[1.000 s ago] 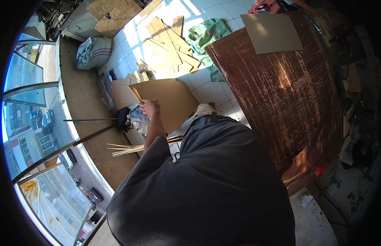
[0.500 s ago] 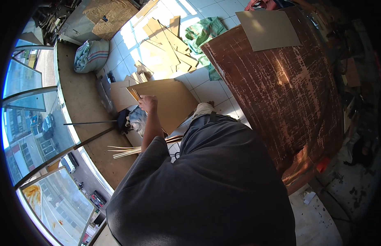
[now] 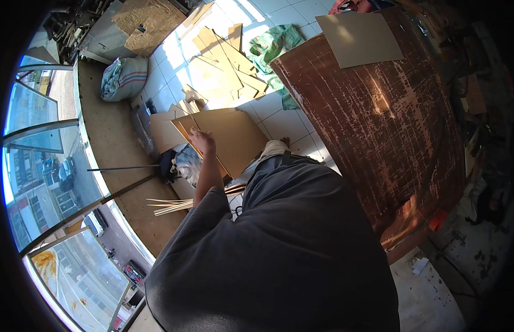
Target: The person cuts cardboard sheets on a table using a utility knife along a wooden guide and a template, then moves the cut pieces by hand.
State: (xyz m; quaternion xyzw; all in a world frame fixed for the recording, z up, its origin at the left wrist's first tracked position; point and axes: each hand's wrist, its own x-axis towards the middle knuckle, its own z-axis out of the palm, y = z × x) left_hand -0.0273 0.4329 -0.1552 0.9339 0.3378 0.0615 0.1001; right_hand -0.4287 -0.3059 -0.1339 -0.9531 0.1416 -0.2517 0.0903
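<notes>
My left hand (image 3: 203, 142) is at the upper edge of several thin tan fibreboard sheets (image 3: 235, 133), which lean together on the left of my legs. Its fingers are bent over the edge of a sheet, with part of the grip hidden behind the hand. Over the brown worktable (image 3: 373, 122) on the right, my right hand (image 3: 400, 206) shows only dimly beside my shirt, low on the scratched surface. Shadow hides its fingers.
Tan offcuts (image 3: 221, 61) and a green sack (image 3: 273, 47) lie on the white tiles. A grey-tan board (image 3: 361, 41) rests on the worktable's far end. Thin wood strips (image 3: 171, 207) stick out beside my left arm. A stuffed sack (image 3: 124, 78) stands by the window ledge.
My left hand has shifted slightly right and nearer along the sheets' edge, and its fingers have changed position. The front sheets' edges sit a little differently. The right side looks unchanged.
</notes>
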